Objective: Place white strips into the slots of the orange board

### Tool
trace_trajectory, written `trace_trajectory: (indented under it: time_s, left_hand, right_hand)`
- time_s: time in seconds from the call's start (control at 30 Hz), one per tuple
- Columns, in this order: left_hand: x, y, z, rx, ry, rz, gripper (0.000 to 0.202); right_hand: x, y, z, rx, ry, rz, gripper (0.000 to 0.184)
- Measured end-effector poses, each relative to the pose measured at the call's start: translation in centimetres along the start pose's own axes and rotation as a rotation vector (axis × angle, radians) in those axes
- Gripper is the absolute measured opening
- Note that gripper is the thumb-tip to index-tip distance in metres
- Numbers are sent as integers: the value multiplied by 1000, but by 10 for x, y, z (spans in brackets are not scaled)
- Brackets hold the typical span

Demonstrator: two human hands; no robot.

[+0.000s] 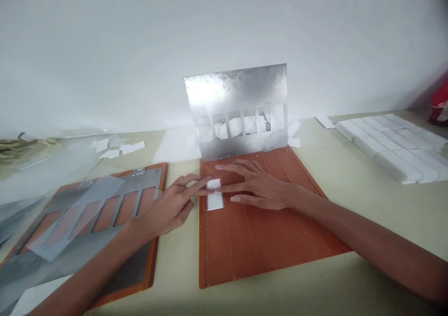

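Observation:
A small white card lies near the left edge of a reddish-brown board. My left hand reaches in from the left, fingers stretched, its fingertips on the card's left side. From the right, my right hand spreads its fingers over the board, and one fingertip touches the card. Hinged at the board's back edge, a metal plate with a row of rectangular cutouts stands raised. Neither hand grips anything.
A second brown board at left has its slotted metal plate lowered, with a translucent sheet across it. White stacks stand at right. Paper pieces and clear plastic lie at back left. A wall rises behind.

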State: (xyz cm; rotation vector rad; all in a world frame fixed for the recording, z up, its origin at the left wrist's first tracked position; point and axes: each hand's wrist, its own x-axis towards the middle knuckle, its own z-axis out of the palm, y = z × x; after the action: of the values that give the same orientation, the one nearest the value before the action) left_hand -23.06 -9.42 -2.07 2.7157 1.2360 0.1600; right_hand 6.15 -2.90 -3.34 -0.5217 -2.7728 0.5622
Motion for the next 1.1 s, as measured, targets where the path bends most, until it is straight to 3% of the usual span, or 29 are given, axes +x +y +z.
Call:
trace_trajectory:
  time_s: [0.37,0.77,0.97,1.03,1.1]
  left_hand:
    - [5,-3,-3,-19,3,41,82]
    - [8,-3,-6,-193,-78,-116,71]
    - [35,1,-24,-293,-50,-183,38]
    - [49,2,-29,-311,-94,-217,36]
    - [61,0,-32,-379,-183,-285,47]
  right_hand:
    - [13,-2,2,-28,19,-78,38]
    - [7,-7,0,-1,36,-63,37]
    - [2,-8,-10,141,60,-10,36]
    - [-3,-8,-13,205,140,34,36]
    - [-9,-10,-13,280,239,77,36]
